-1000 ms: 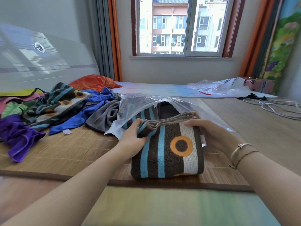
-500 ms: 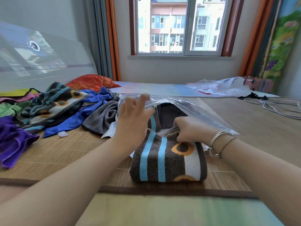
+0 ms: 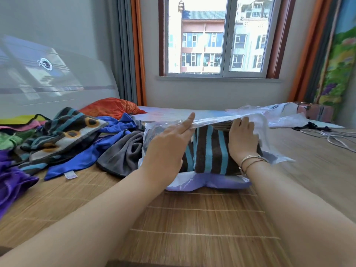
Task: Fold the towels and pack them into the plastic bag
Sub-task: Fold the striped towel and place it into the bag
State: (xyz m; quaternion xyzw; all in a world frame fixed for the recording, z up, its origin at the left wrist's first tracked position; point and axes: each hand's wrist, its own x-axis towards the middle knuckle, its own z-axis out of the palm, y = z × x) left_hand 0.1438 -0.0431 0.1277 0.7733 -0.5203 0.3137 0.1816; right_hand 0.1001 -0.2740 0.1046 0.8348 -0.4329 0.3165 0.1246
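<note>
At the left of the frame a heap of loose unfolded towels in purple, blue, grey and stripes [image 3: 63, 143] is lying on the woven bamboo mat [image 3: 202, 218], waiting to be folded. In the middle, the left hand [image 3: 169, 145] is lifting the upper lip of the clear plastic bag [image 3: 215, 120] with straight fingers. The folded brown towel with blue stripes [image 3: 210, 151] is sitting mostly inside the bag mouth. The right hand [image 3: 243, 137] is pressing flat on it, fingers spread inside the bag. I think the thin film may be slipping off the left fingers and catching on the towel edge, so the fold is opening. The grey towel touching the bag's left side may be crowding it. At the right, white cables [image 3: 333, 137] are lying well apart.
</note>
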